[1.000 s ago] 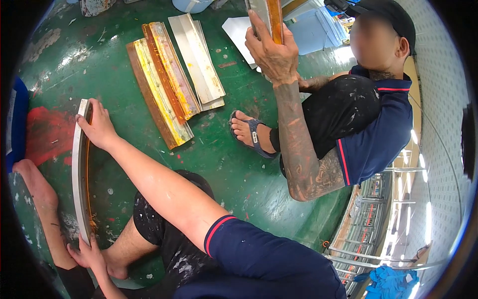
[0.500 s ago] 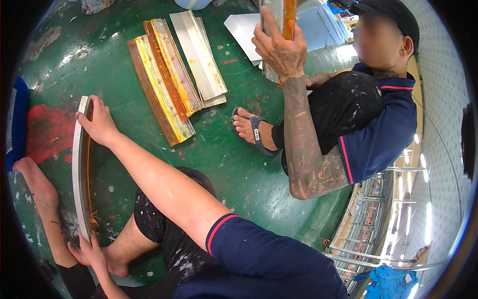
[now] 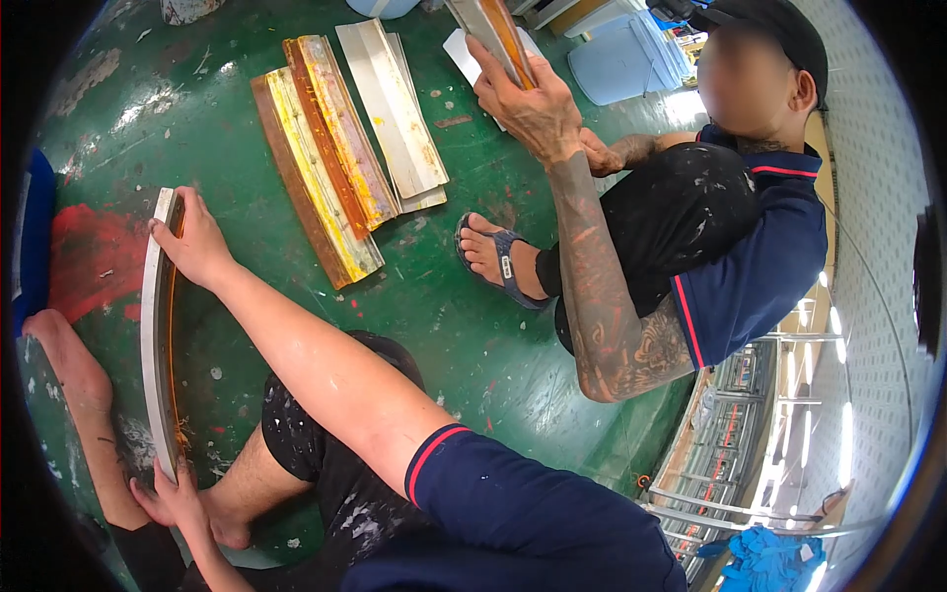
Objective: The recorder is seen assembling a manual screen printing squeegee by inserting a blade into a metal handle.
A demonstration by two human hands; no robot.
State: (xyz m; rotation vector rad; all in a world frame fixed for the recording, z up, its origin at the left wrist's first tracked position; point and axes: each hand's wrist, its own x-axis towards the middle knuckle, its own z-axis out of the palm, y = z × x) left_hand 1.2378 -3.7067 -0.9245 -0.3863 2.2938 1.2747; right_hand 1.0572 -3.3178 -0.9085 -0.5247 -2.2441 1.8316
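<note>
A workshop: paint-stained green floor [image 3: 464, 326] with ink-smeared squeegee bars [image 3: 326, 148].

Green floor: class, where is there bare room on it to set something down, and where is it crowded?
Bare green floor lies between the row of squeegee blades and the wearer's outstretched arm, and left of the co-worker's sandalled foot. It is crowded at the long bar gripped by the right hand and left hand.

The co-worker's strip [image 3: 490, 30] is cut off by the top edge; the left hand [image 3: 176, 501] is partly hidden.
</note>
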